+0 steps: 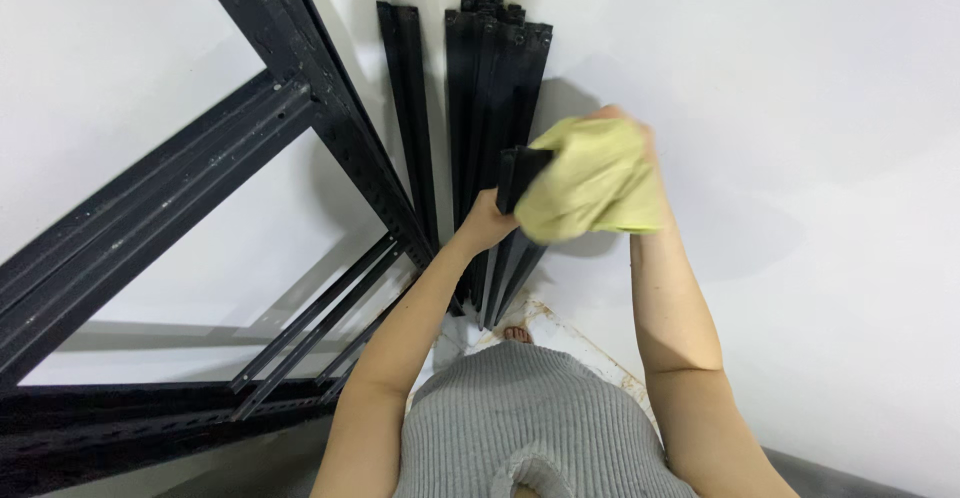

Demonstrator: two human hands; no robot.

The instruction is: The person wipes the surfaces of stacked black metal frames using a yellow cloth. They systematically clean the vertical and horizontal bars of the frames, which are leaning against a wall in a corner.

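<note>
Near the centre of the frame the left hand (487, 220) is clamped around a black metal bar (520, 173), fingers closed on it just below its upper end. The right hand (640, 173), a little right of centre, presses a yellow-green cloth (590, 178) against that same bar — the cloth bunches over the hand and covers most of it, so only the wrist and a bit of the knuckles show; the fingers seem closed on the cloth, gripping it. The bar stands upright in front of a bundle of black bars (495, 78) leaning into the corner of the white wall (800, 108) at upper centre. Just left of the bundle leans a single pair of black rails (408, 88). A large black shelving frame (200, 188) fills the left side of the frame, tilted against the wall, with thinner black struts (320, 323) lying below it at lower left. The person's grey ribbed top (530, 428) fills the bottom centre — a bare toe shows just above it.
</note>
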